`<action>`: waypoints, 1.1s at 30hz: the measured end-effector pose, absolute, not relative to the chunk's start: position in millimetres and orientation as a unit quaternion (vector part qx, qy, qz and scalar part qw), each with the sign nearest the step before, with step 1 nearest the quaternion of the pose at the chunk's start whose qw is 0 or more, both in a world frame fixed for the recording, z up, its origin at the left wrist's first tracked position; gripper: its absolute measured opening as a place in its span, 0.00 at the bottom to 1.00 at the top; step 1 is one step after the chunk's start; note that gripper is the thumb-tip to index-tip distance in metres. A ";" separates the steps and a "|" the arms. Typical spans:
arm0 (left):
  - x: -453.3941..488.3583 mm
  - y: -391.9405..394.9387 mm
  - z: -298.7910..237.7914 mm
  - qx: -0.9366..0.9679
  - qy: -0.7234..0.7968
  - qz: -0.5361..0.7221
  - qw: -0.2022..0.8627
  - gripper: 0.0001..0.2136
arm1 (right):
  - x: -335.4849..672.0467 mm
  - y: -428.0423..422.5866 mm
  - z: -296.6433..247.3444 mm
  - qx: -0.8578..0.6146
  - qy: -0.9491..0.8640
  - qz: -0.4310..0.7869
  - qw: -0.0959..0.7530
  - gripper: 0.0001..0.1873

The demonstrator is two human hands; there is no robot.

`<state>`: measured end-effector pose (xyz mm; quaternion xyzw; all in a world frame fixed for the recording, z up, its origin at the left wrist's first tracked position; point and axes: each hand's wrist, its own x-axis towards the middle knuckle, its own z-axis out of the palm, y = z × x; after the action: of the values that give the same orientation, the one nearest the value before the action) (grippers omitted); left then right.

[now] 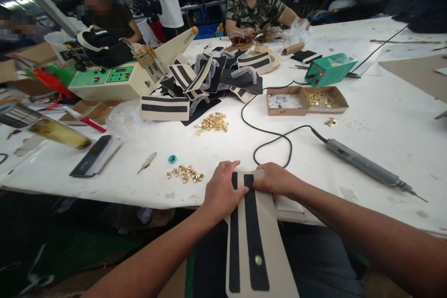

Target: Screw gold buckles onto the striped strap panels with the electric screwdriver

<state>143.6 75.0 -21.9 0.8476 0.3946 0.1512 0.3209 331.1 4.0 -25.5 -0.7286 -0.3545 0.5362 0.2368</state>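
A long beige panel with two black strips (256,223) lies across my lap, its far end resting at the table edge. One gold round stud (258,260) shows on the right strip near its close end. My left hand (223,191) grips the panel's far end from the left, thumb pressed on the right strip. From the other side my right hand (274,179) pinches the same end, its thumb close to the left one. Whatever lies under the thumbs is hidden. Left of my hands is a small pile of gold metal fittings (185,173).
An electric screwdriver (366,163) with a black cord lies right. Further back are gold pieces (213,122), stacked striped panels (164,108), cardboard boxes (305,111), a green power unit (330,69) and a beige machine (111,84). A person in camouflage (256,9) sits opposite.
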 end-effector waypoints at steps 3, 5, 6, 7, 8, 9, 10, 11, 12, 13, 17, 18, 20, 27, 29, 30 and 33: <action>140.9 69.4 -32.0 0.884 0.316 0.190 0.287 0.19 | 331.5 4.5 -28.7 -0.725 -0.354 0.541 0.239 0.08; 141.3 67.1 -38.6 0.889 0.295 0.195 0.293 0.13 | 332.3 5.2 -31.4 -0.722 -0.353 0.543 0.243 0.09; 141.7 66.6 -41.5 0.887 0.294 0.197 0.296 0.12 | 332.8 5.6 -31.8 -0.722 -0.351 0.543 0.245 0.09; 141.8 66.8 -44.2 0.886 0.295 0.201 0.297 0.12 | 333.1 5.9 -31.3 -0.723 -0.349 0.542 0.247 0.09; 141.7 67.6 -47.0 0.885 0.296 0.206 0.294 0.12 | 333.5 6.3 -29.8 -0.724 -0.347 0.542 0.247 0.09; 141.2 69.3 -50.4 0.886 0.294 0.213 0.288 0.12 | 333.8 6.8 -27.4 -0.724 -0.346 0.543 0.248 0.09; 140.5 71.8 -54.6 0.889 0.291 0.218 0.280 0.13 | 334.1 7.5 -24.4 -0.724 -0.345 0.543 0.248 0.09; 139.9 75.2 -59.7 0.890 0.291 0.223 0.271 0.12 | 334.4 8.3 -21.1 -0.723 -0.344 0.545 0.249 0.08; 139.4 79.0 -65.6 0.890 0.290 0.236 0.262 0.12 | 334.7 9.1 -17.7 -0.723 -0.343 0.545 0.250 0.08; 139.1 83.1 -71.6 0.892 0.284 0.243 0.255 0.12 | 335.1 9.5 -14.5 -0.723 -0.346 0.543 0.252 0.08; 137.6 94.2 -88.4 0.901 0.259 0.259 0.231 0.12 | 341.0 1.5 -4.2 -0.754 -0.421 0.430 0.265 0.08; 137.1 95.2 -90.0 0.903 0.258 0.261 0.223 0.12 | 346.1 -3.3 -2.6 -0.761 -0.437 0.395 0.273 0.08; 136.2 96.1 -91.6 0.906 0.261 0.259 0.209 0.11 | 365.3 -15.8 -0.6 -0.766 -0.444 0.358 0.296 0.12; 136.6 100.4 -98.2 0.908 0.270 0.257 0.194 0.11 | 515.7 -70.7 -2.4 -0.874 -0.299 0.179 0.339 0.12; 135.9 101.8 -101.1 0.909 0.269 0.255 0.191 0.12 | 558.6 -82.3 -8.5 -0.898 -0.257 0.145 0.327 0.11; 135.4 102.4 -102.3 0.910 0.268 0.256 0.188 0.12 | 576.4 -86.2 -12.6 -0.907 -0.239 0.131 0.320 0.11; 133.3 103.4 -103.9 0.912 0.266 0.256 0.178 0.13 | 613.6 -90.7 -25.9 -0.926 -0.208 0.101 0.299 0.14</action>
<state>133.3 103.4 -103.9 0.9120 0.2664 0.2563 0.1778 613.6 -90.7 -25.9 -0.9259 -0.2077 0.1010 0.2988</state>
